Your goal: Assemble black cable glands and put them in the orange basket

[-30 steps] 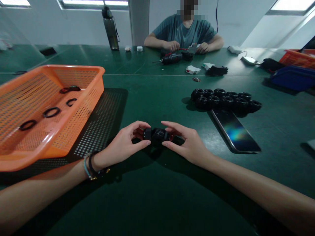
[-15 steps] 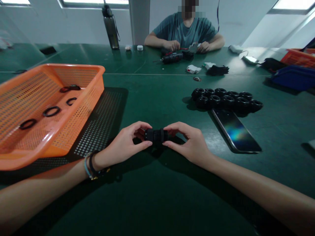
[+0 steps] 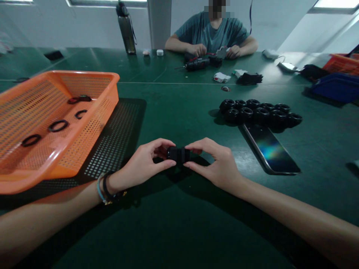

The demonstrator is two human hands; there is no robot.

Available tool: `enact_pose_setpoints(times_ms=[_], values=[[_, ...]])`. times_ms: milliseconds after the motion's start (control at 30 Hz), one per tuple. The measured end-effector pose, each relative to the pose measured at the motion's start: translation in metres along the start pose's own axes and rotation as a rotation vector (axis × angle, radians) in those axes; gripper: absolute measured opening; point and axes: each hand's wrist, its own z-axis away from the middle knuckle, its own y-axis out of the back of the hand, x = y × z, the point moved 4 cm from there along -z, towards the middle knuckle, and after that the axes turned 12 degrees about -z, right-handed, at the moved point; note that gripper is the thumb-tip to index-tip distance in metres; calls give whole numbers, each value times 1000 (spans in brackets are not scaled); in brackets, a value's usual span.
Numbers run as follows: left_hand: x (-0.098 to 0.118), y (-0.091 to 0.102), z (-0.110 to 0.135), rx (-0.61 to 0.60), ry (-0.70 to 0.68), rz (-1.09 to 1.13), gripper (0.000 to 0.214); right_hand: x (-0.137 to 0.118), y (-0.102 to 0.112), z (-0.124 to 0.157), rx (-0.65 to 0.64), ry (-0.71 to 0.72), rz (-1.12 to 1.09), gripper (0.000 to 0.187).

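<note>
Watching the left hand point(image 3: 148, 158) and right hand point(image 3: 215, 160) pinching opposite ends of a black fitting point(image 3: 178, 154), fingertips point(image 3: 170, 163) parted only its width. It's sitting right between them. If either one's pushing crooked, I'm guessing its parts could be jamming or slipping onto the table point(image 3: 168, 220).

Left fingers point(image 3: 165, 165) pinch one end of a small black fitting point(image 3: 179, 154), right fingers point(image 3: 195, 167) the other, over the green tabletop point(image 3: 179, 213)! Out left sits an orange basket point(image 3: 84, 149) with black rings point(image 3: 58, 126) inside; on the right, clustered black parts point(image 3: 262, 114) by a phone point(image 3: 272, 147), and opposite, a co-worker point(image 3: 214, 33) sits behind a drill point(image 3: 198, 64).
</note>
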Motion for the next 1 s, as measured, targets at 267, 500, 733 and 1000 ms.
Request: enact_pose_setpoints(times_ms=[267, 500, 733, 1000], values=[[-4, -5, -3, 16, 52, 130, 35, 4, 0, 1, 32, -83, -34, 20], [-3, -4, -4, 29, 73, 138, 35, 8, -2, 2, 29, -170, -71, 21], [-3, -4, -3, 42, 63, 108, 36, 9, -2, 4, 6, -159, -92, 30], [1, -1, -1, 41, 17, -72, 35, 10, -1, 6, 3, -139, -43, 26]])
